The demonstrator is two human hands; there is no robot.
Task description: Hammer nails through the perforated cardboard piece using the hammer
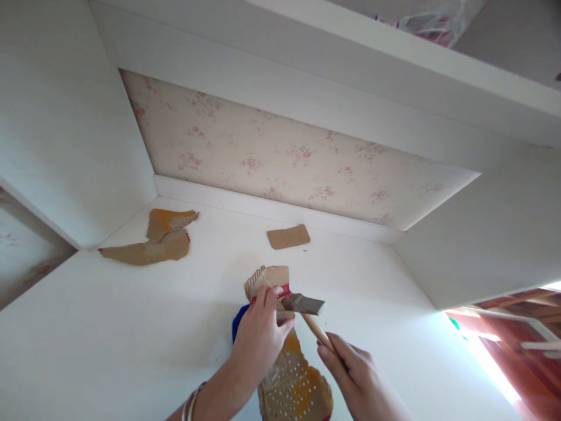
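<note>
My right hand [357, 368] is wrapped round the wooden handle of a hammer [312, 305], whose metal head is just beside my left fingers. With my left hand [260, 330], thumb and fingers curled, I grip a torn piece of brown cardboard [295, 383] dotted with many small holes. Its upper end shows a red stripe and exposed corrugation. Whether a smaller item also sits between my left fingers, I cannot tell. Something blue [239, 321] shows partly from behind my left hand.
A white surface [175, 327] lies below, inside a white shelf unit. Torn cardboard scraps [153, 248] lie at the left, and a small pitted cardboard rectangle [289, 236] lies further back. Floral wallpaper [272, 152] shows behind. Overhead runs a shelf edge [394, 47] with a clear plastic bag [438, 26].
</note>
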